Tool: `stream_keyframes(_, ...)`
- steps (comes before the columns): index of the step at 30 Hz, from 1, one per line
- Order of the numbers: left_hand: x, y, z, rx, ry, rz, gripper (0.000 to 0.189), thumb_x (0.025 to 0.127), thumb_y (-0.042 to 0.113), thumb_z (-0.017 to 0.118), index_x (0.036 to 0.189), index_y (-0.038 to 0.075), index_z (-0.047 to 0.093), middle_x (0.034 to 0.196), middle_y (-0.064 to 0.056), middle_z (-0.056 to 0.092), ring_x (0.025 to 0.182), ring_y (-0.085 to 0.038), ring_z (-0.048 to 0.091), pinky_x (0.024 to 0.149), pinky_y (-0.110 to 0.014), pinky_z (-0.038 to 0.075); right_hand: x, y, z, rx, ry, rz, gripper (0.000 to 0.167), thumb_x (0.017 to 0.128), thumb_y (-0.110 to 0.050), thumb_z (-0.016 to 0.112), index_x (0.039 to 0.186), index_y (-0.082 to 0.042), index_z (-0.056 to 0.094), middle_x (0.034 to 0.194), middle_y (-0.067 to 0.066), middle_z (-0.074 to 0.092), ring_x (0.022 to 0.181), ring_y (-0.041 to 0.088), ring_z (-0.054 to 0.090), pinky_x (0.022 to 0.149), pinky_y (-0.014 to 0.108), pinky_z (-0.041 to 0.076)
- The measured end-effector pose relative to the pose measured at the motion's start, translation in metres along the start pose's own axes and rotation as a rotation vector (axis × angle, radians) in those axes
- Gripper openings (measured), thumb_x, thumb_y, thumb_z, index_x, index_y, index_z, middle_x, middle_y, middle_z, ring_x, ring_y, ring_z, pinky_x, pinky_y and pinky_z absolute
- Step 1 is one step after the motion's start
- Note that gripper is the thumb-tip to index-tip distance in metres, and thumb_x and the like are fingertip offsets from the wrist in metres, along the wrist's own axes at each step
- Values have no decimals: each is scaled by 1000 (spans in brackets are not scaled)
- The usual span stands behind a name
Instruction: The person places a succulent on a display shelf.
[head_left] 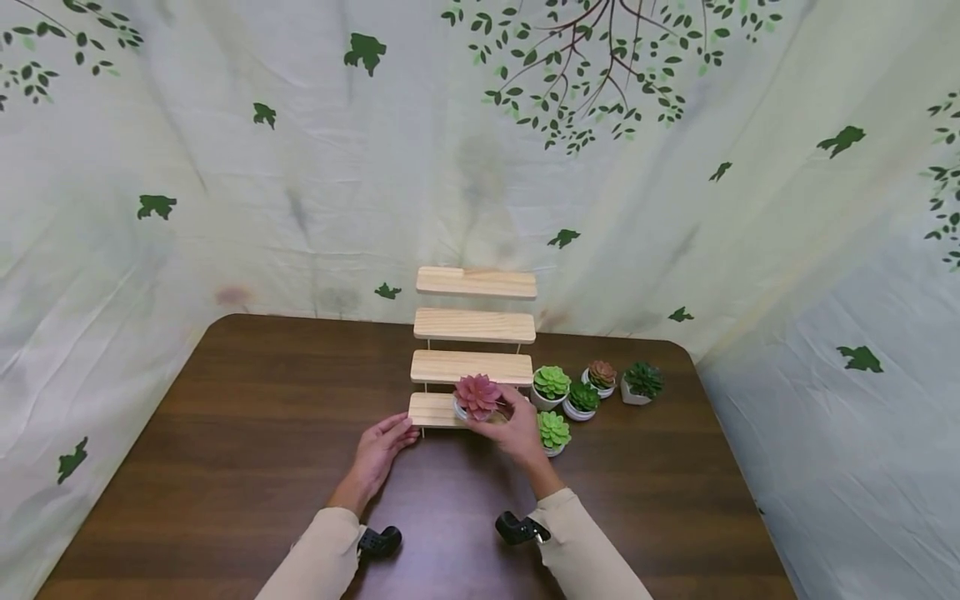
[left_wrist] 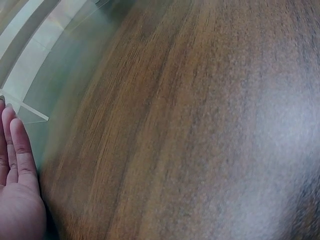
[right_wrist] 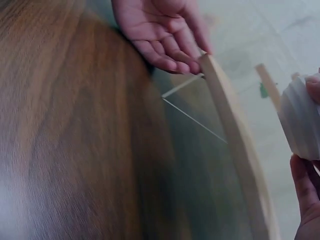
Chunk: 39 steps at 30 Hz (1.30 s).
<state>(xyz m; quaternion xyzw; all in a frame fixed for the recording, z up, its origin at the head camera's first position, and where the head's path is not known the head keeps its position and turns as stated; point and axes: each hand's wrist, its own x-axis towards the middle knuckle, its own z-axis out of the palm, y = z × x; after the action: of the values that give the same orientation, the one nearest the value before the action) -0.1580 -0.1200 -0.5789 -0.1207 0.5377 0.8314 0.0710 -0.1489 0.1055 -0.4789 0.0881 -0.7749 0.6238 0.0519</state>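
Observation:
A pinkish-red potted succulent (head_left: 477, 395) is pinched by its pot between the thumb and fingers of my right hand (head_left: 519, 430), over the right half of the lowest board (head_left: 434, 409) of a tiered wooden shelf. The right wrist view shows the white ribbed pot (right_wrist: 298, 120) tilted, and too little to tell whether it touches the board. At that board's left end, my left hand (head_left: 377, 455) touches the corner with fairly straight fingers. In the left wrist view only part of this hand (left_wrist: 20, 195) appears, beside a clear shelf support (left_wrist: 34, 111).
Right of the shelf stand several more potted succulents: a light green one (head_left: 551, 382), another light green one (head_left: 554, 432), a darker green one (head_left: 582, 398), a reddish-brown one (head_left: 602, 377) and a dark green one (head_left: 642, 382). A leaf-printed cloth (head_left: 315, 183) hangs behind the brown table (head_left: 247, 433).

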Motion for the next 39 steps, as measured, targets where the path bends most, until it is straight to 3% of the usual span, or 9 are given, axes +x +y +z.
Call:
stream_keyframes(3,-1,0,1,1,5,-17,18,96,2,57,109,-9,60,80,0,68,76,-12,66,76,-24,56,0,3,9,-5,-1,5,53,68,3,84,116,5,63,115,19,65,108,27,59,96,35,49)
stream_keyframes(10,1,1,4,9,29,-31,26,95,2,56,115,-14,56,77,0,68,74,-11,66,74,-23,56,5,16,27,102,-28,39,57,69,6,82,122,9,58,121,24,62,114,30,58,98,34,47)
stream_keyframes(19,1,-1,5,24,36,4,25,95,0,56,114,-16,56,76,0,68,72,-10,65,71,-22,56,9,19,40,77,-79,1,58,69,5,82,122,9,58,121,23,62,114,33,59,99,38,47)
stream_keyframes(27,0,0,5,39,36,26,26,96,-1,54,115,-18,55,76,1,68,72,-10,65,71,-22,56,12,21,49,80,-50,-52,53,68,6,82,116,9,61,116,23,63,109,34,60,97,36,49)
stream_keyframes(34,1,-1,3,23,13,43,13,95,0,55,103,-5,64,78,1,68,73,-10,65,71,-22,56,18,46,66,157,-23,36,58,68,5,84,120,8,60,120,21,63,112,31,61,95,33,50)
stream_keyframes(39,1,-6,-2,6,-48,111,20,93,10,63,104,-7,64,83,1,69,75,-10,65,71,-21,55,19,50,74,164,-28,73,59,68,2,84,122,6,60,122,20,62,114,30,60,96,30,49)
